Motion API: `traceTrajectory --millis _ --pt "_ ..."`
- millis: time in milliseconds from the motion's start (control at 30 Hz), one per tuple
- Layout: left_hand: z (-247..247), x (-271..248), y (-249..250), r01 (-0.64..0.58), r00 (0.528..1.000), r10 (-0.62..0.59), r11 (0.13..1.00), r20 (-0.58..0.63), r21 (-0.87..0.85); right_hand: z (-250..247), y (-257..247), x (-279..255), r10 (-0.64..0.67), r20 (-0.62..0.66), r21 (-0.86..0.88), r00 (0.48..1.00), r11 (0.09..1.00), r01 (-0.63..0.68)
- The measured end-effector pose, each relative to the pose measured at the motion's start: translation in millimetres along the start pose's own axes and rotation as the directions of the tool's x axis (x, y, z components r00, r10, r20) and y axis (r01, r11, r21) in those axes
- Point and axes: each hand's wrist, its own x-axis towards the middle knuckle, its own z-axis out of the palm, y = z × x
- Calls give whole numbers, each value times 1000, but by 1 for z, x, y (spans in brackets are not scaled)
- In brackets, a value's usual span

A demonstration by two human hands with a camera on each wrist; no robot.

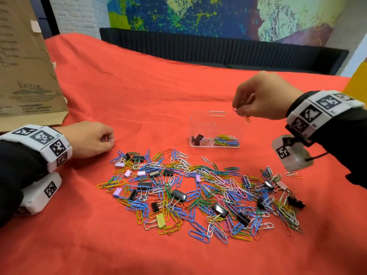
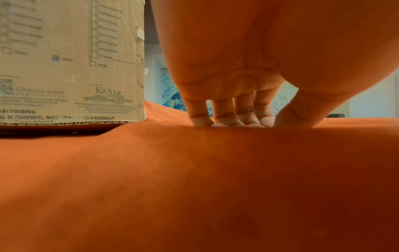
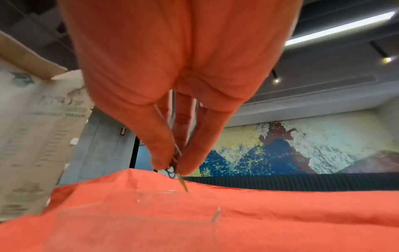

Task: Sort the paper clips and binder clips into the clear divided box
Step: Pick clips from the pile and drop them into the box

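A clear divided box [image 1: 200,124] stands on the red cloth; its left compartment holds a few black binder clips [image 1: 198,138] and its right one holds coloured paper clips [image 1: 226,140]. My right hand [image 1: 239,108] hovers above the right compartment and pinches a few paper clips [image 1: 243,114] between thumb and fingers. The right wrist view shows the same pinch [image 3: 172,166] over the box rim [image 3: 213,220]. A wide pile of mixed paper clips and binder clips [image 1: 198,191] lies nearer to me. My left hand [image 1: 108,138] rests on the cloth left of the pile, its fingers loosely curled and holding nothing [image 2: 235,123].
A tall cardboard box [image 1: 25,76] stands at the far left, close behind my left hand. A dark bench [image 1: 218,50] runs along the table's far edge. Bare red cloth [image 1: 139,92] lies between the cardboard box and the clear box.
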Motion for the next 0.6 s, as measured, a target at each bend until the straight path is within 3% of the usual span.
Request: traceTrajectory --millis 200,333,400,500,600 --pt "-1 -1 2 6 1000 -6 1000 12 1 22 -2 8 25 21 -7 999 1000 -25" --pt "0 0 1 9 1000 -9 1000 6 -10 19 6 -2 0 -38 -28 999 1000 -1" --pt "0 0 1 10 1000 -10 1000 7 -8 13 11 -11 -13 -7 -59 1000 998 13" --pt "0 1 1 5 1000 -5 1000 7 5 7 17 -32 11 242 -100 970 995 13" --pt "0 1 0 3 1000 -3 1000 4 5 10 24 -57 84 548 -158 832 987 5"
